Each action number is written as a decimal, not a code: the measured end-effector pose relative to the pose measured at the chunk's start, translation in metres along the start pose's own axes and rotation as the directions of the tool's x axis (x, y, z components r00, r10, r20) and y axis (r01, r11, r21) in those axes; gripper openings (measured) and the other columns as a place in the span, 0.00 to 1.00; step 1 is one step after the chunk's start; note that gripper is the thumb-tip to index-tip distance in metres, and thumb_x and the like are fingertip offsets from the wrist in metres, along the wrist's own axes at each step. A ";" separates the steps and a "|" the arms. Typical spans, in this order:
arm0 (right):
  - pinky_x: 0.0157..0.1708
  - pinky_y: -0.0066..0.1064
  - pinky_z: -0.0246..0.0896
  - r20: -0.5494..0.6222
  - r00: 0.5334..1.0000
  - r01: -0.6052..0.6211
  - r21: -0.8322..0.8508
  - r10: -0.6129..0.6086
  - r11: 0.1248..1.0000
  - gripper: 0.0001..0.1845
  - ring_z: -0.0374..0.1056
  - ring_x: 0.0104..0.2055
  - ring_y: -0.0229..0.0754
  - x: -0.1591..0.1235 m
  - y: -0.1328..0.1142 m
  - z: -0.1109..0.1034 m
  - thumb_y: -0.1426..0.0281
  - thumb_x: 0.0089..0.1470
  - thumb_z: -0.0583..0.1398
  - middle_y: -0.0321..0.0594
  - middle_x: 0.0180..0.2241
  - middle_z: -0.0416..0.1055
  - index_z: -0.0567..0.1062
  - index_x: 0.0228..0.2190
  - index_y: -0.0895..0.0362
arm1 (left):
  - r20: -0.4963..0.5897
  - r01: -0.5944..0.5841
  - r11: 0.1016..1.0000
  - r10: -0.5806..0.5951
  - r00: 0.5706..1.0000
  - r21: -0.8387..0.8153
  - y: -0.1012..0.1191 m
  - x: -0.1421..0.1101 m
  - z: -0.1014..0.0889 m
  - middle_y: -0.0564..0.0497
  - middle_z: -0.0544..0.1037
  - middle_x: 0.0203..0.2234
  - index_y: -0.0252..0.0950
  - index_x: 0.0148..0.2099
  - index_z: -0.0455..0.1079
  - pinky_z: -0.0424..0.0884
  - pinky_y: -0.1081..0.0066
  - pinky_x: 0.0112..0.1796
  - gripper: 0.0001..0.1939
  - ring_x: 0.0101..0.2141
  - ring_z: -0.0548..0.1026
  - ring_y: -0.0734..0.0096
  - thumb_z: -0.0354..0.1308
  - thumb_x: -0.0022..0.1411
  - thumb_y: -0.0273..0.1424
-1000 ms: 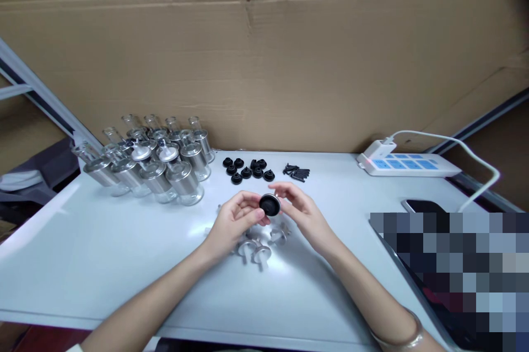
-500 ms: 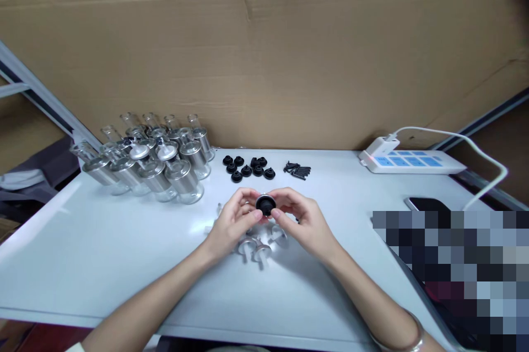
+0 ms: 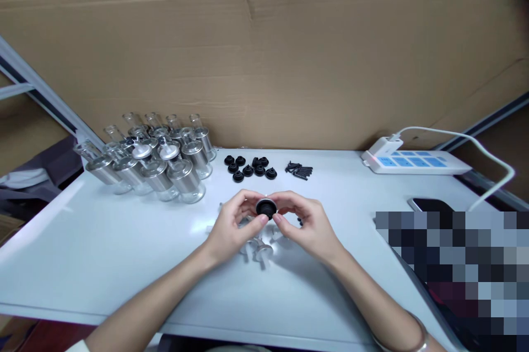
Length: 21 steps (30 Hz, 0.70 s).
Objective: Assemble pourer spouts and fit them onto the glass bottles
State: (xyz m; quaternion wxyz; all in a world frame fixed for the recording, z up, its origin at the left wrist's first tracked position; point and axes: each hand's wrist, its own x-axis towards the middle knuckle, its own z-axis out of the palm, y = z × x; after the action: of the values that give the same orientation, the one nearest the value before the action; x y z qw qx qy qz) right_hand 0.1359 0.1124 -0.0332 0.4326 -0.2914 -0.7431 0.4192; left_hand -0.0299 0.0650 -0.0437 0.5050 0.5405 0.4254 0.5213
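Observation:
Between both hands, a round silver-rimmed cap point(image 3: 266, 207) with a black ribbed plug in it faces me. My left hand point(image 3: 237, 225) pinches its left side, thumb at the lower edge and fingers behind. On the other side my right hand point(image 3: 303, 225) grips it the same way. Beneath the hands lie several metal caps with pale stems point(image 3: 263, 253), partly covered by my fingers. Farther back sits a group of black plugs point(image 3: 248, 170), with a small pile of short black tubes point(image 3: 300, 169) to their right.
Several glass bottles with metal sleeves point(image 3: 155, 178) stand at the back left, two with caps on top. A white power strip point(image 3: 417, 161) with a plugged-in charger lies back right, near a phone point(image 3: 432, 205). A cardboard wall point(image 3: 289, 65) closes off the rear.
The silver-rimmed cap stays in both hands. My thumbs have shifted slightly down and now sit at its lower edge, showing more of the black plug. The view has moved slightly.

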 end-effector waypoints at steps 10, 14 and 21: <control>0.32 0.30 0.72 -0.013 1.000 -0.008 -0.008 0.008 1.000 0.11 0.73 0.29 0.39 -0.001 0.001 0.000 0.74 0.47 0.59 0.41 0.31 0.78 0.75 0.35 0.57 | 0.032 0.019 1.000 -0.018 0.999 -0.024 0.003 0.000 -0.001 0.46 0.75 0.38 0.34 0.43 0.65 0.70 0.67 0.42 0.16 0.39 0.75 0.66 0.60 0.59 0.40; 0.31 0.30 0.72 -0.014 1.000 -0.014 0.013 0.014 1.000 0.10 0.73 0.29 0.38 -0.002 0.002 0.000 0.74 0.47 0.59 0.42 0.32 0.78 0.75 0.35 0.58 | 0.010 0.031 0.999 -0.030 0.999 -0.030 0.002 0.001 -0.001 0.44 0.76 0.39 0.34 0.43 0.66 0.72 0.65 0.43 0.17 0.40 0.75 0.64 0.61 0.58 0.40; 0.33 0.32 0.73 -0.006 0.998 -0.056 0.032 0.056 0.998 0.11 0.74 0.30 0.40 -0.001 0.002 0.001 0.74 0.44 0.60 0.41 0.31 0.78 0.75 0.34 0.57 | -0.022 0.012 0.998 -0.011 1.000 0.057 0.000 0.003 -0.001 0.46 0.76 0.35 0.33 0.42 0.67 0.73 0.67 0.40 0.13 0.36 0.76 0.66 0.60 0.56 0.34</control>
State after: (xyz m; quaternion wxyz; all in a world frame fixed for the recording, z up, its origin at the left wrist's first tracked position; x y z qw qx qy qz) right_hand 0.1354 0.1126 -0.0357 0.4278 -0.3067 -0.7263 0.4420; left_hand -0.0309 0.0677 -0.0435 0.4879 0.5466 0.4485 0.5119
